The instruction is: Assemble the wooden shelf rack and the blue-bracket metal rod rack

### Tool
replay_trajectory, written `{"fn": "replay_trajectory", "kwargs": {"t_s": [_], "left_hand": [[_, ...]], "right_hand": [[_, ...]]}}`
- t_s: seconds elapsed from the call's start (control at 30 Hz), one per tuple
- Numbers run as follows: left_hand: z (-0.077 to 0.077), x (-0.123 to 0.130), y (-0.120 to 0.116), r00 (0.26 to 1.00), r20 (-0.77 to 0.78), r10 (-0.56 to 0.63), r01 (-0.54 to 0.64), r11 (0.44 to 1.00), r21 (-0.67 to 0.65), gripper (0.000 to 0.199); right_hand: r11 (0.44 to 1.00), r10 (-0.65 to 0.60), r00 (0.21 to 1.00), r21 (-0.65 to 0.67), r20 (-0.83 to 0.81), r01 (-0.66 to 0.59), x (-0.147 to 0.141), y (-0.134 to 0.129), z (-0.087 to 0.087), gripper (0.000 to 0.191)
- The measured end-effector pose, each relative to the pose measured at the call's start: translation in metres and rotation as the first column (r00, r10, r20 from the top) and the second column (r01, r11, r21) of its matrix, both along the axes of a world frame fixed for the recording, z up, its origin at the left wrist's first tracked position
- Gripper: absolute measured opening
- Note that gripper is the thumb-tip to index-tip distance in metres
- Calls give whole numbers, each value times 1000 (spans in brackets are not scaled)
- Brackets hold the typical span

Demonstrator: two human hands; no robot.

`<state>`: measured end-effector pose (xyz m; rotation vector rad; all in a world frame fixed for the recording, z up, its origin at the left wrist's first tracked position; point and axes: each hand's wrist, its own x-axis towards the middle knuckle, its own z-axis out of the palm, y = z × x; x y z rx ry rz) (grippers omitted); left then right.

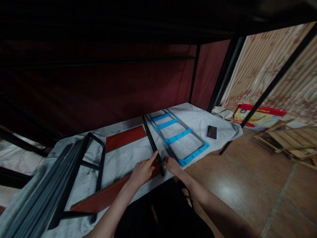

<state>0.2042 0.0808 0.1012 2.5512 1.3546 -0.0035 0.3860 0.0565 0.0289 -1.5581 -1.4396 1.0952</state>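
My left hand (143,170) rests on the near reddish-brown board (106,196), its index finger stretched out against a black metal bar (152,140). On the bar's right side, near its front end, my right hand (171,164) has its fingers bent together; whatever they hold is too small to make out. The bar lies across the ends of the near board and a second reddish-brown board (125,138). At the boards' left ends is a black metal frame (90,165) with a crosspiece.
A blue-and-grey rack frame (178,136) and a phone (211,132) lie on the white cloth (192,114). Grey tubes (49,188) are bundled at left. Black posts (194,72) stand around the surface. A wooden folding piece (292,140) and a red-yellow box (260,115) are at right.
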Motion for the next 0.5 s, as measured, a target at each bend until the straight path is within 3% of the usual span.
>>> {"fn": "replay_trajectory", "kwargs": {"t_s": [0.1, 0.27, 0.5], "left_hand": [[-2, -1, -5, 997, -51, 53, -51, 997, 56, 74], [-7, -5, -15, 985, -14, 171, -168, 977, 128, 55], [-9, -6, -20, 997, 40, 70, -76, 983, 165, 34]], "right_hand": [[998, -52, 998, 44, 25, 51, -7, 21, 8, 28], [965, 35, 988, 253, 151, -72, -3, 18, 17, 28], [913, 153, 966, 345, 211, -220, 6, 14, 17, 23]]}}
